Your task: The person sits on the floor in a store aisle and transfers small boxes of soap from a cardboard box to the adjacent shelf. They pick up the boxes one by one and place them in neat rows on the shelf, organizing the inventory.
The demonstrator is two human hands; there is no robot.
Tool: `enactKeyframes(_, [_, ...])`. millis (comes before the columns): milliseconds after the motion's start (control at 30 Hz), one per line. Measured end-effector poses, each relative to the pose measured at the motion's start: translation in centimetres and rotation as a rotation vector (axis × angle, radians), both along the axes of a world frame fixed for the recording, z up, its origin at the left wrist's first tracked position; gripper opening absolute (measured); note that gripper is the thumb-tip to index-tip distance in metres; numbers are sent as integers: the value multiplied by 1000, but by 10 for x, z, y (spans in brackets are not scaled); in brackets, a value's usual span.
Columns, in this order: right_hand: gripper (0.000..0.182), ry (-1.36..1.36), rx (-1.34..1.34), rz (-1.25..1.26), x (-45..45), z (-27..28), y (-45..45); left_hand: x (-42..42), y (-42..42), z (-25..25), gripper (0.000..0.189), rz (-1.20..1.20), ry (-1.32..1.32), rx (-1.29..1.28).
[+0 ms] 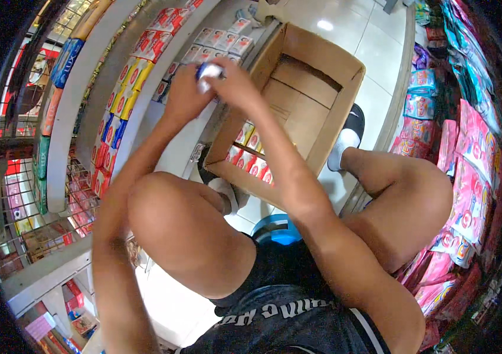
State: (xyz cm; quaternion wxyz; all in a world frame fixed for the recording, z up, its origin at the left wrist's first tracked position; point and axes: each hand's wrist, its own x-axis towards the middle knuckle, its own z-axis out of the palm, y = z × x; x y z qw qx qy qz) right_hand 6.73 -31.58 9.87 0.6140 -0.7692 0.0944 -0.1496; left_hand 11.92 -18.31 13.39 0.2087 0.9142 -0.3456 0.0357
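Observation:
Both of my hands meet over the lower shelf, left of an open cardboard box (307, 95). Between my left hand (186, 94) and my right hand (234, 84) is a small white and blue pack (210, 73), blurred and partly covered by fingers. Just beyond them, white boxed soap packs (220, 40) stand in rows on the shelf. Inside the near end of the cardboard box lie several red and white soap packs (251, 163), with a few yellow ones (245, 133) beside them. My right forearm hides part of that box.
On the left, an upper shelf carries stacked soap packs in red, yellow and blue (120, 104); Lux packs (68, 62) line a higher one. Pink pouches (472, 177) fill the right-hand shelves. A blue plastic stool (273, 225) is under me. Both feet flank the cardboard box.

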Motion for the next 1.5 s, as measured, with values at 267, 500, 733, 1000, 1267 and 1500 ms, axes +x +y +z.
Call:
enactKeyframes(267, [27,359,98,-56,-17,-36,-156,15,-151,-70,66,-284,252,20])
enactKeyframes(500, [24,426,-72,-206,-15,-185,-140,-2,-151,-178,45,-338,596,56])
enactKeyframes(733, [29,467,-62,-516,-24,-219,-111,14,-147,-204,49,-402,791,157])
enactKeyframes(1000, [32,119,13,-643,-20,-225,-106,-4,-140,-206,53,-273,336,-12])
enactKeyframes(1267, [39,568,-109,-246,-13,-222,-131,23,-139,-109,41,-417,913,11])
enactKeyframes(1500, [33,526,-332,-151,-12,-239,-114,59,-44,-65,26,142,1033,-482])
